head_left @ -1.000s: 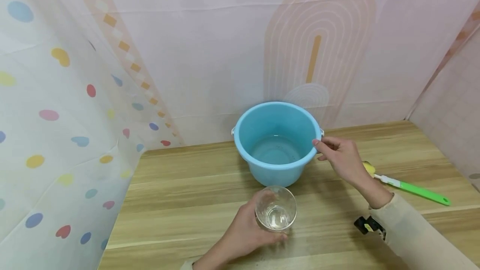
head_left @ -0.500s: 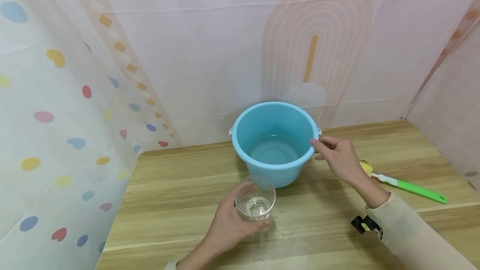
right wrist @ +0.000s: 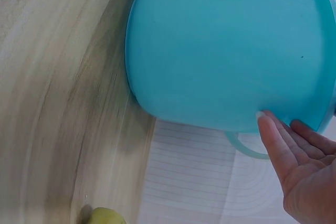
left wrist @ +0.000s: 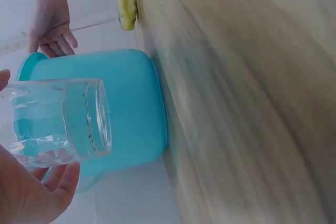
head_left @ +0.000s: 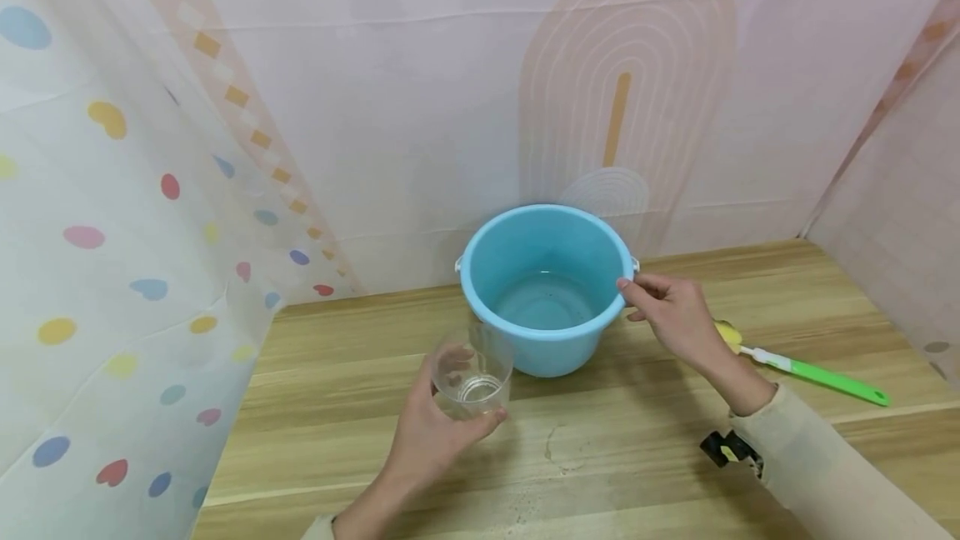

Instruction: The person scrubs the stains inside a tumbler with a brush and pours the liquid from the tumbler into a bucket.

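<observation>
My left hand (head_left: 427,432) holds a clear cup (head_left: 474,377) above the table, its open top facing up. Fingers and thumb curve round the cup's sides in the left wrist view. Beside it stands a light blue bucket (head_left: 547,352) with shallow water (head_left: 543,304) and a few dark specks at the bottom. On the bucket's right side, my right hand (head_left: 675,315) pinches the rim, thumb on top. In the right wrist view the fingers (right wrist: 294,145) lie under the rim against the outer wall.
A sponge brush with a green handle (head_left: 832,377) and yellow head (head_left: 727,333) lies right of the bucket on the wooden table (head_left: 360,382). Wet spots (head_left: 558,457) mark the wood in front. Patterned cloth (head_left: 420,132) hangs behind and left.
My left hand has carried the cup leftward and slightly away from me, from in front of the bucket to its front left. The right hand has stayed at the rim.
</observation>
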A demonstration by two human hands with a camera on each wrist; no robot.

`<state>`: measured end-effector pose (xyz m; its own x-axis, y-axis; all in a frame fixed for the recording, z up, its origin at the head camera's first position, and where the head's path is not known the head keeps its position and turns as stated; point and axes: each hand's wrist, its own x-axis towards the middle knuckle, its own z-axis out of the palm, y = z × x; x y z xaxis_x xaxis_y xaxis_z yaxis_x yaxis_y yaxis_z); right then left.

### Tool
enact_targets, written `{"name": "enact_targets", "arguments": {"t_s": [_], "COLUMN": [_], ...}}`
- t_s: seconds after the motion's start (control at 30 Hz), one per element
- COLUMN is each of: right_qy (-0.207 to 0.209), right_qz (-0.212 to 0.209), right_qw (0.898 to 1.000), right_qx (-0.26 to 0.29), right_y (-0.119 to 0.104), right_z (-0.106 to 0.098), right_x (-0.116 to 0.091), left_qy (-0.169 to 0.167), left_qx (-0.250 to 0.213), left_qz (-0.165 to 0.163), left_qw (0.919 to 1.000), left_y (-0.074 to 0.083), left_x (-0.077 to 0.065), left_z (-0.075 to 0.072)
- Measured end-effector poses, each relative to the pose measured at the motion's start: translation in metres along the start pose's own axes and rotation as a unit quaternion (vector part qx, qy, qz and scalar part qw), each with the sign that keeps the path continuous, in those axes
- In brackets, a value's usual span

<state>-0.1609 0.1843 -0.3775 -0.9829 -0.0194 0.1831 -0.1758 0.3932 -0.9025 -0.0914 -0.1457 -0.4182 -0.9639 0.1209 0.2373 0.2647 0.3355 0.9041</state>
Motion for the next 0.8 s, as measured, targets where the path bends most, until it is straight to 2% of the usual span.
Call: {"name": "enact_targets", "arguments": {"t_s": [0.33, 0.6, 0.8], "right_qy": [-0.023, -0.033, -0.037], "right_qz": [0.005, 0.005, -0.001], "right_qw": [1.0, 0.999, 0.999], "right_qx": [-0.001, -0.013, -0.005], "right_y": [0.0, -0.003, -0.005], "right_z": [0.001, 0.0, 0.002], "right_x": [0.001, 0.002, 0.002], "left_qy": [0.069, 0.119, 0.147], "left_qx": [0.029, 0.012, 0.0], "left_qz": [-0.011, -0.017, -0.007], "left_qw": [0.9971, 0.9926, 0.9891], "left_y": [-0.002, -0.002, -0.002], "left_x": [0.009, 0.019, 0.029], "left_z": [-0.01, -0.014, -0.019]}}
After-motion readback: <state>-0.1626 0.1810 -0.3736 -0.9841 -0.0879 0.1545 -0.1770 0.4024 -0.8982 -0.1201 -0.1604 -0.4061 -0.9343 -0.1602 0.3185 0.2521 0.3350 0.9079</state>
